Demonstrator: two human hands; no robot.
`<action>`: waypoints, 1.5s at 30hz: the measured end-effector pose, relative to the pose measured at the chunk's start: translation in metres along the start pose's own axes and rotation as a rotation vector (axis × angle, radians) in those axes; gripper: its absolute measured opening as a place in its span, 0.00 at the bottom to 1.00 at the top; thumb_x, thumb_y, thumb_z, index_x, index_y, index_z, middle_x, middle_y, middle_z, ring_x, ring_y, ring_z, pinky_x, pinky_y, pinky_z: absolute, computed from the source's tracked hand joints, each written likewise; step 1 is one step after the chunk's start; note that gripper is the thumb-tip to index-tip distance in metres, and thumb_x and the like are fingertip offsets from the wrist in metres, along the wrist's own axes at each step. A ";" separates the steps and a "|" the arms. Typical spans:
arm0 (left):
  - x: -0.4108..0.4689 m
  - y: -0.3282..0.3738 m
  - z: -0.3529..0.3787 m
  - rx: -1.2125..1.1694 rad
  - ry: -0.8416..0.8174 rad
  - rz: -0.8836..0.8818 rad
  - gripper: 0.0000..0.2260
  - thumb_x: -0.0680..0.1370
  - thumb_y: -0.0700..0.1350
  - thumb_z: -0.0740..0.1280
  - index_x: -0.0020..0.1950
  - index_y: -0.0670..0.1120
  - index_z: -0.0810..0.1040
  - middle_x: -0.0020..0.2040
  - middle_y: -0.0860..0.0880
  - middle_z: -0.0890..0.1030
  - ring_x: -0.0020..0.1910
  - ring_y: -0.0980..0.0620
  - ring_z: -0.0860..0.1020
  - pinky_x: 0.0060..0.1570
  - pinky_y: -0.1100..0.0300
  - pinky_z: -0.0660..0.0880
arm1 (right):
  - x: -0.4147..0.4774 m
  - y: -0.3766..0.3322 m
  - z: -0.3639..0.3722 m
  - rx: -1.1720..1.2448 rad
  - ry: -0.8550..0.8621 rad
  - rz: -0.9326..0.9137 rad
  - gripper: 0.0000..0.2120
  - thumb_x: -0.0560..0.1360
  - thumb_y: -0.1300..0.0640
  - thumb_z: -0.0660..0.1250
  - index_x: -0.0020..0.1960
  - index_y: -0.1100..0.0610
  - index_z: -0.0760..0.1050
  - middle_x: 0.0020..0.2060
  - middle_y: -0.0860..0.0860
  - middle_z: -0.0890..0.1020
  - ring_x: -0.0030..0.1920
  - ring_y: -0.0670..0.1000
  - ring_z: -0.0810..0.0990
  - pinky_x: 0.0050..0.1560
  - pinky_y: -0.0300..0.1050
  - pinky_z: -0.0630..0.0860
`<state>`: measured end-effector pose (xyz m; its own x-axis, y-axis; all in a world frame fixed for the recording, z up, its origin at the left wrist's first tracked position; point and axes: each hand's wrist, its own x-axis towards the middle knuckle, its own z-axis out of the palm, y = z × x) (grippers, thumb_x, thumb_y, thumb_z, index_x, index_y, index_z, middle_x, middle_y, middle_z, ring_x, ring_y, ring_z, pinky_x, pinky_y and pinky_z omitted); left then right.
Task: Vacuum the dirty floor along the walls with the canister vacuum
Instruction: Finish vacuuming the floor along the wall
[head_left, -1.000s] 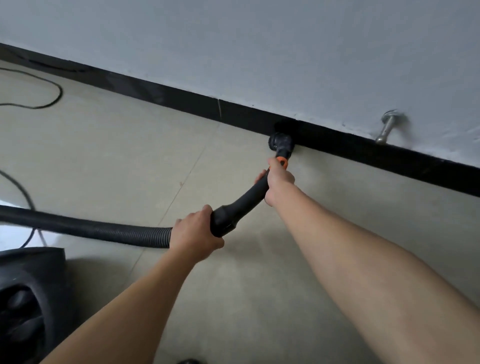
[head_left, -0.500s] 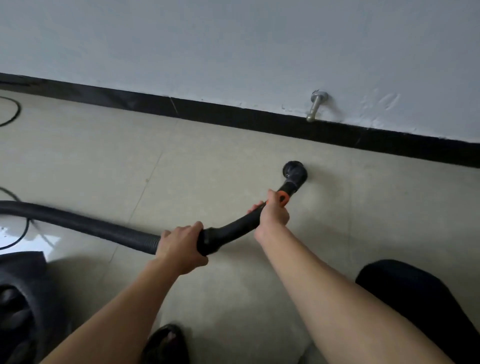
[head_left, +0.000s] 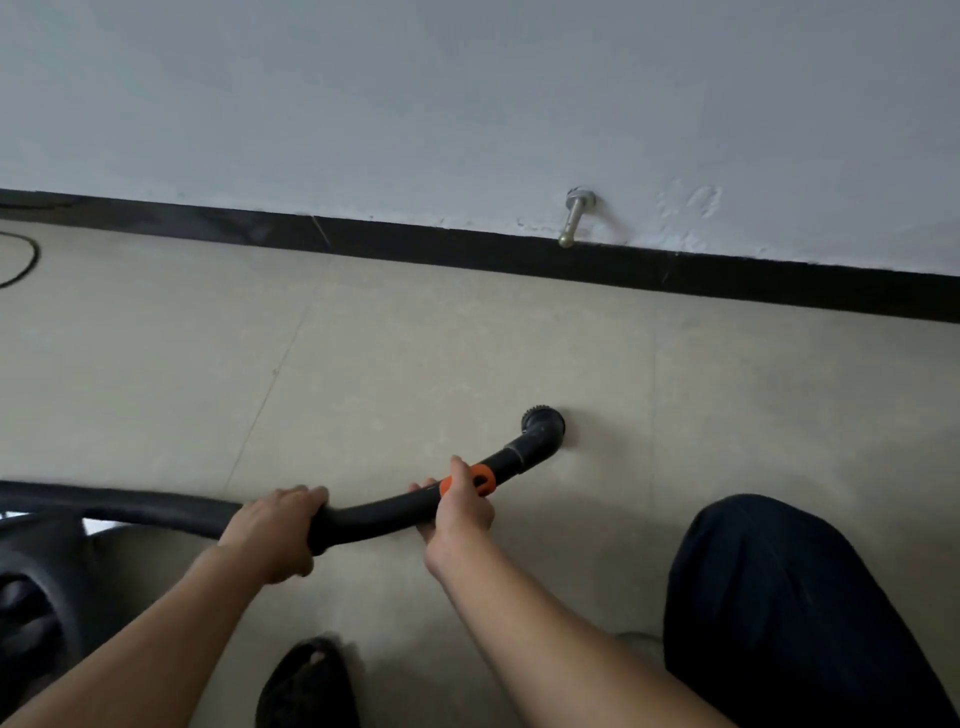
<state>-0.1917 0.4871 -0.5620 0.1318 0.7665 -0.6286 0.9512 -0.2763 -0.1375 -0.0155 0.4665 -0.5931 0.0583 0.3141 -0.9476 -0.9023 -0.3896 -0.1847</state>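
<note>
Round brush nozzle (head_left: 543, 423), at the black baseboard (head_left: 467, 249) a second ago, is now drawn back over the open floor (head_left: 415, 353), well apart from it; the edge pass likely needs resuming. Left hand (head_left: 275, 530) is clamped on the hose (head_left: 130, 506) end, right hand (head_left: 457, 512) around the curved wand (head_left: 384, 514). Canister (head_left: 36, 587), lower left: contents hidden.

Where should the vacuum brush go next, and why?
Probably push the brush nozzle forward to the black baseboard: it sits on open floor, apart from the wall, and the left hand and right hand both grip the wand.
</note>
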 end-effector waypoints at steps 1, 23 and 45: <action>0.007 0.017 -0.008 -0.009 0.010 0.026 0.15 0.70 0.48 0.70 0.52 0.53 0.68 0.53 0.54 0.74 0.54 0.51 0.75 0.44 0.59 0.67 | 0.001 -0.019 -0.006 0.006 0.006 -0.019 0.11 0.77 0.55 0.71 0.50 0.62 0.72 0.38 0.57 0.79 0.34 0.56 0.81 0.50 0.54 0.83; 0.059 0.379 -0.126 0.261 0.176 0.667 0.20 0.70 0.47 0.73 0.58 0.52 0.70 0.54 0.52 0.76 0.53 0.50 0.76 0.50 0.57 0.71 | -0.019 -0.295 -0.239 0.586 0.167 -0.246 0.14 0.76 0.53 0.72 0.52 0.61 0.72 0.43 0.58 0.82 0.39 0.57 0.83 0.48 0.55 0.82; 0.170 0.414 -0.123 -0.117 0.006 0.565 0.16 0.68 0.48 0.74 0.52 0.48 0.74 0.49 0.47 0.80 0.50 0.46 0.78 0.47 0.54 0.76 | 0.067 -0.457 -0.196 0.139 0.282 -0.536 0.08 0.77 0.58 0.68 0.50 0.62 0.72 0.35 0.56 0.78 0.30 0.53 0.78 0.34 0.46 0.81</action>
<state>0.2589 0.5737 -0.6316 0.6298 0.5215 -0.5757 0.7570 -0.5782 0.3044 0.4844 0.4961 -0.6236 0.6125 0.1862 -0.7683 -0.7622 -0.1187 -0.6364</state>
